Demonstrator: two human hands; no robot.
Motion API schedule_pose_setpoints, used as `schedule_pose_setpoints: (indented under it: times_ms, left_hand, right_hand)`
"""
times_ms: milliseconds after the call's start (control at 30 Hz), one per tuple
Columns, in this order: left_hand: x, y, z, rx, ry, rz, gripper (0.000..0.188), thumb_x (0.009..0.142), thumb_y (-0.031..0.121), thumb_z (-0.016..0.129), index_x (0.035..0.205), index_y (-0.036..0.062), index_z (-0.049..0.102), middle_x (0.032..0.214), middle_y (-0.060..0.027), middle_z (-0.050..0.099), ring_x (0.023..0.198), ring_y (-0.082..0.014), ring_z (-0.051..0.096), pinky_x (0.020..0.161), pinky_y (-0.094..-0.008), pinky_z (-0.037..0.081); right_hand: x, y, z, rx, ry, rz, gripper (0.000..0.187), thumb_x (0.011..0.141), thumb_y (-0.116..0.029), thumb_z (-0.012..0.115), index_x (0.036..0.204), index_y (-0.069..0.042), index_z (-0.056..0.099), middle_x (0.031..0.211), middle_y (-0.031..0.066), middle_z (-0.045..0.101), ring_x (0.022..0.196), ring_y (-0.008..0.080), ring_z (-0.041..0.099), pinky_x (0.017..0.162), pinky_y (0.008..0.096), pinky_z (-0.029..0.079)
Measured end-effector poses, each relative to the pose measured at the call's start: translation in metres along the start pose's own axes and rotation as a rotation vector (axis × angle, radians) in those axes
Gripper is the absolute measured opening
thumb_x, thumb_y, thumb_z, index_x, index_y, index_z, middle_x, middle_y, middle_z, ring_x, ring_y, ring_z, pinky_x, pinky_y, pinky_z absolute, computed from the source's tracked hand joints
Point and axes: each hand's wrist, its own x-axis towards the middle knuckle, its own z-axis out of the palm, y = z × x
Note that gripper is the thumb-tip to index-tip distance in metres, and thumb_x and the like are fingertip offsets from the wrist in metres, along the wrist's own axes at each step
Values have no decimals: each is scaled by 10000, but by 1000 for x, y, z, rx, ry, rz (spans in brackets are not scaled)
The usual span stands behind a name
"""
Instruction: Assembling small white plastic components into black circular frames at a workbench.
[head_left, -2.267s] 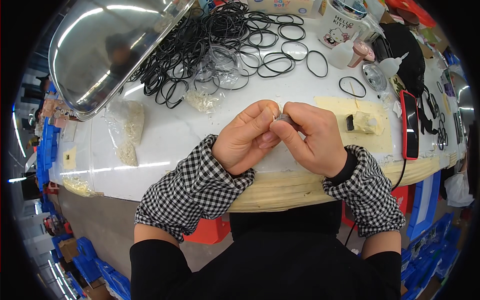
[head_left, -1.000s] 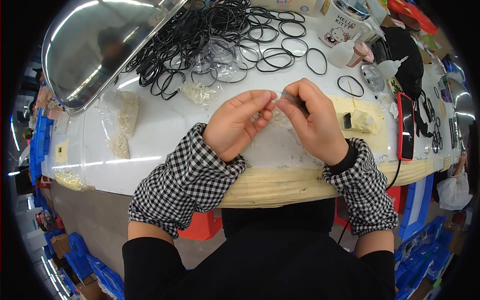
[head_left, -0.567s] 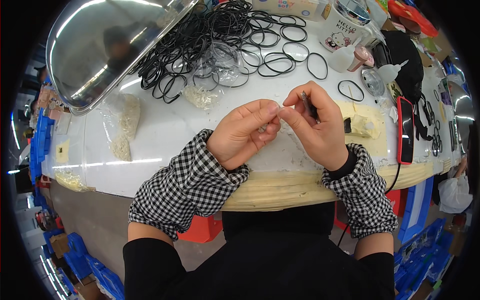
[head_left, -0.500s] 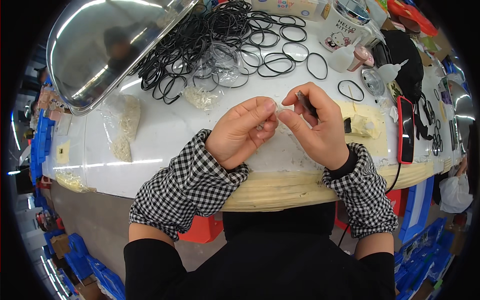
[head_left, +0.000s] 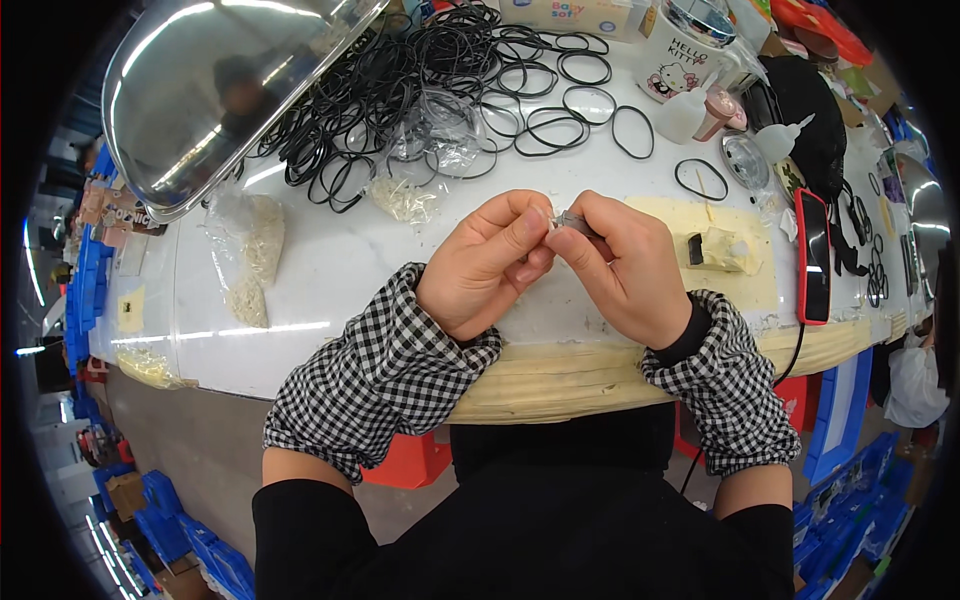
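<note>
"Hand on the left, how does it stand?"

"Narrow: thumb and forefinger pinch a tiny pale thing, too small to make out, and the other fingers curl in below."

"And the right hand?"

"Closed on a small grey piece, gripped between thumb and forefinger. Its end sits right by the left fingertips; whether it touches the pale one, I can't tell."

"Where is all that?"

"Above the white surface, toward the near side, where a yellowish strip covers the edge."

"What's close around?"

"Just right of the right hand, a pale yellow sheet bears a yellow lump with a dark end. Farther right lies a phone in a red case."

"Other side?"

"Past the left hand, a patch of pale bits; farther left, a clear bag with more such bits inside."

"And at the back?"

"A heap of black bands, some spread singly to its right, between a shiny domed cover and a white mug."
</note>
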Motion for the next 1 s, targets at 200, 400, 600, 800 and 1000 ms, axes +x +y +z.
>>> schedule_pose_setpoints:
  times_ms: [200, 400, 600, 800, 1000]
  left_hand:
    - [-1, -3, 1, 12, -4, 18, 194, 960, 268, 446, 994, 81, 484, 756, 8, 465, 651, -67, 382, 623, -189, 364]
    - [-1, -4, 0, 3, -5, 28, 184, 957, 260, 454, 998, 84, 484, 782, 6, 472, 657, -69, 387, 625, -191, 372]
    - [-2, -3, 2, -15, -4, 25, 168, 953, 245, 467, 981, 83, 500, 792, 20, 478, 662, -60, 394, 617, -185, 365]
    - [-1, -4, 4, -21, -9, 37, 159, 952, 231, 473, 966, 78, 513, 795, 21, 475, 665, -53, 393, 613, -181, 361]
    - [-1, -4, 0, 6, -37, 22, 183, 955, 270, 452, 952, 88, 473, 851, -13, 496, 654, -58, 388, 633, -191, 375]
  right_hand:
    - [-2, 0, 3, -1, 27, -22, 335, 862, -317, 584, 698, -38, 499, 594, 89, 481, 502, 242, 475, 465, 324, 372]
    - [-1, -2, 1, -30, 16, -73, 321, 863, -305, 582, 699, -39, 509, 594, 83, 495, 506, 231, 493, 461, 315, 377]
    - [-1, -3, -1, -22, -4, -89, 313, 858, -293, 591, 696, -38, 513, 586, 78, 496, 497, 222, 497, 454, 311, 378]
    - [-1, -2, 0, 6, 6, -78, 318, 853, -295, 599, 697, -33, 507, 591, 82, 495, 502, 227, 495, 459, 313, 383]
    - [-2, -1, 2, 20, 18, -72, 330, 855, -307, 594, 705, -30, 492, 610, 89, 497, 524, 240, 501, 474, 320, 390]
